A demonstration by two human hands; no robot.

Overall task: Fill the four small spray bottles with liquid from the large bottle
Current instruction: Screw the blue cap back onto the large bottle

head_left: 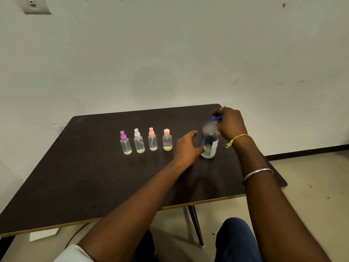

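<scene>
Clear large bottle [210,143], blue cap [215,118], blurred

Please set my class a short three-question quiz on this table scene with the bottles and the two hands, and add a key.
1. How many small bottles stand in the row on the table?
2. True or false: the large bottle lies on its side.
3. The fingers of the right hand grip: A) the blue cap; B) a cup; C) nothing.
Key: 1 four; 2 false; 3 A.
</scene>
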